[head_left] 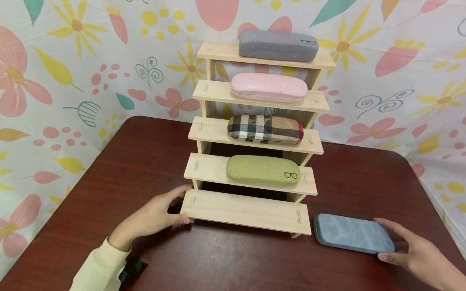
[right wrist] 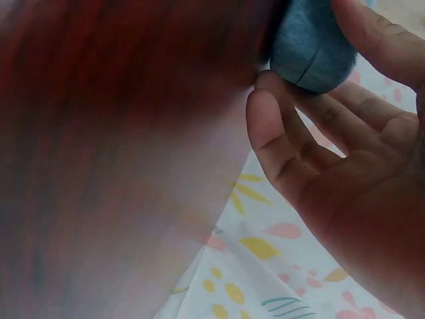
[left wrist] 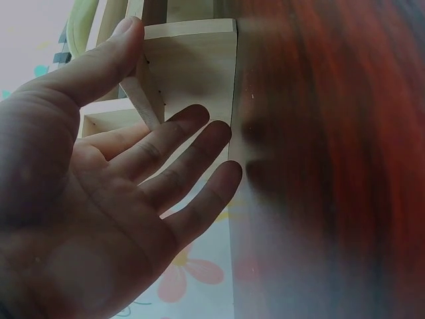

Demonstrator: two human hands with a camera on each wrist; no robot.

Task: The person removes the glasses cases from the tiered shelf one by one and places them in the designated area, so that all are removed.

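Observation:
A pale wooden stepped rack (head_left: 247,210) stands on the table. My left hand (head_left: 154,216) grips the left end of its lowest step, thumb at the front edge and index finger behind; the other fingers spread loosely beside the rack's side panel (left wrist: 199,66) in the left wrist view. To the rack's right, a blue glasses case (head_left: 353,233) lies lengthwise close over the table. My right hand (head_left: 411,246) holds its right end between the thumb in front and the fingers behind. In the right wrist view the rounded end of the blue case (right wrist: 312,56) sits between thumb and fingers.
Higher steps carry a green glasses case (head_left: 263,170), a plaid case (head_left: 265,129), a pink case (head_left: 269,87) and, on top, a grey case (head_left: 278,45). The dark red-brown table (head_left: 218,262) meets a flower-patterned cloth (head_left: 109,60) at the back and sides.

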